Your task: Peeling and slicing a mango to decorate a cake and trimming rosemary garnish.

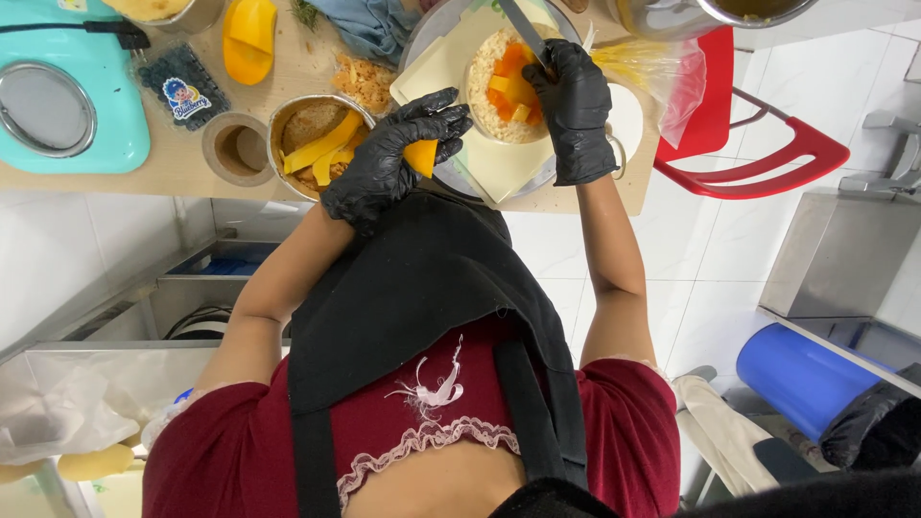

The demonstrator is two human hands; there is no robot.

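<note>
Both my hands wear black gloves. My left hand (384, 163) is closed around an orange-yellow piece of fruit (420, 156) just above the table's near edge. My right hand (574, 105) grips a knife (523, 27) whose blade points away over a round bowl (484, 96) of pale crumbs topped with orange and yellow fruit cubes. That bowl rests on a cream cutting sheet (489, 163) lying in a large metal tray (432, 29).
A metal bowl (288, 110) with yellow fruit strips sits left of my left hand, beside a small round cup (238, 149), a blueberry pack (182, 91) and a teal appliance (67, 105). A halved yellow fruit (249, 38) lies further back. A red chair (767, 144) and a blue drum (801, 374) stand on the right.
</note>
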